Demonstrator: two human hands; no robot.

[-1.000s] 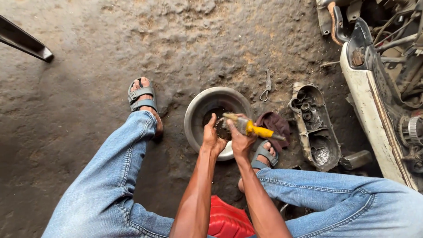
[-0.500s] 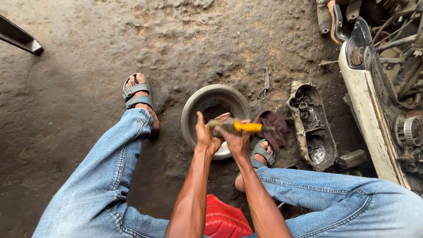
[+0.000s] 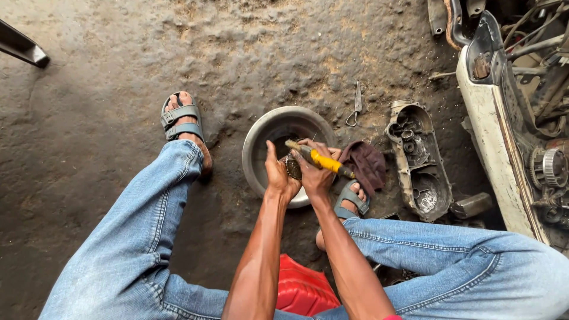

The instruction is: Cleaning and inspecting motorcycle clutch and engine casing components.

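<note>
Over a round metal basin [image 3: 256, 141] on the dirt floor, my left hand [image 3: 277, 175] grips a small dark, greasy round part [image 3: 291, 166]. My right hand [image 3: 314, 173] holds a brush with a yellow handle [image 3: 325, 162], its bristle end [image 3: 291, 144] lying against the top of the part. Both hands are close together above the basin's near rim. Dark liquid fills the bottom of the basin.
A dark rag [image 3: 367, 163] lies right of the basin, beside an open engine cover [image 3: 418, 157]. Small pliers [image 3: 355, 106] lie behind it. A stripped scooter frame [image 3: 504, 118] stands at the right. A red low stool [image 3: 302, 290] is under me. My sandalled feet flank the basin.
The brush has shifted slightly over the part, its handle now pointing down to the right. My hands stay above the basin's near rim.
</note>
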